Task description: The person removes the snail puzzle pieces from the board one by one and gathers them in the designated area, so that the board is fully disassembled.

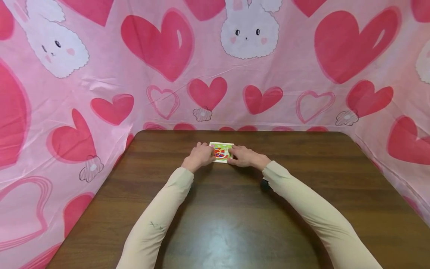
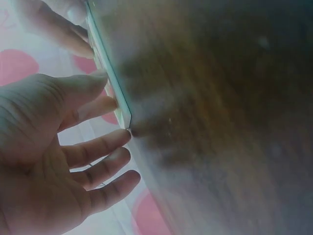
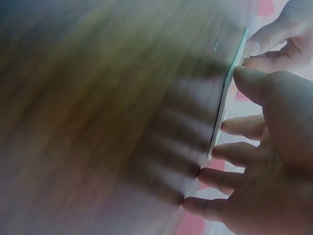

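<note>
A small flat board with a white rim and a colourful picture [image 1: 221, 152] lies on the far part of the table, between both hands. At its left side is my left hand [image 1: 200, 155], thumb and index finger touching the board and the other fingers stretched out. My right hand [image 1: 246, 156] lies at the opposite side, its thumb at the near edge. In the left wrist view the board's pale edge [image 2: 117, 93] runs beside the left thumb [image 2: 85, 89]. The right wrist view shows spread, fairly straight right-hand fingers [image 3: 239, 154], some with tips on the table.
The brown wooden table [image 1: 218, 209] stretches toward me under both pale sleeves. A pink cloth [image 1: 235, 67] printed with hearts and rabbits hangs behind and at the sides. A small dark object [image 1: 265, 185] shows beneath the right cuff.
</note>
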{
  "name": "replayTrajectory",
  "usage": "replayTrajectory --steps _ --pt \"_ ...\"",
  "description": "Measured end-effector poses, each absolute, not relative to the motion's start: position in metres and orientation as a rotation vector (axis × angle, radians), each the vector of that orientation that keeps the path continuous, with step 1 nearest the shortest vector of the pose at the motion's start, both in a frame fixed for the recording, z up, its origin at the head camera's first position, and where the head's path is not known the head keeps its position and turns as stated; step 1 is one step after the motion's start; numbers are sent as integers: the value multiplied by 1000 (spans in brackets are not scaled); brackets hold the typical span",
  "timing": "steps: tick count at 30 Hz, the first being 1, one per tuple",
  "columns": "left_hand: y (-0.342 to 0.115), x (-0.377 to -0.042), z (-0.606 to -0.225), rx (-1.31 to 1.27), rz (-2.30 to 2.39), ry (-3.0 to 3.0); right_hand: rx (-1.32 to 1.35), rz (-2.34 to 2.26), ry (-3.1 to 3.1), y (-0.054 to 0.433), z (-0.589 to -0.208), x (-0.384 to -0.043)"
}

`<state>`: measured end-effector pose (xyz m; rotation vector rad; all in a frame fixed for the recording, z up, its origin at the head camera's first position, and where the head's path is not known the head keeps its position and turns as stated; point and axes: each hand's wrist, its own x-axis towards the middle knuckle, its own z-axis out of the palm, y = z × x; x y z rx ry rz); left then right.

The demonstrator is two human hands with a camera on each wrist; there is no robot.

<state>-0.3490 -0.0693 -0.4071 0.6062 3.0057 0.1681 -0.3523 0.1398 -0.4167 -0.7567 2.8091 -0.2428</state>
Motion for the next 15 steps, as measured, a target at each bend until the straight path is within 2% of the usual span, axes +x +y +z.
replayTrajectory --steps 15 --pt "-61 -338 -405 732 165 2944 -784 -238 2790 157 -411 -332"
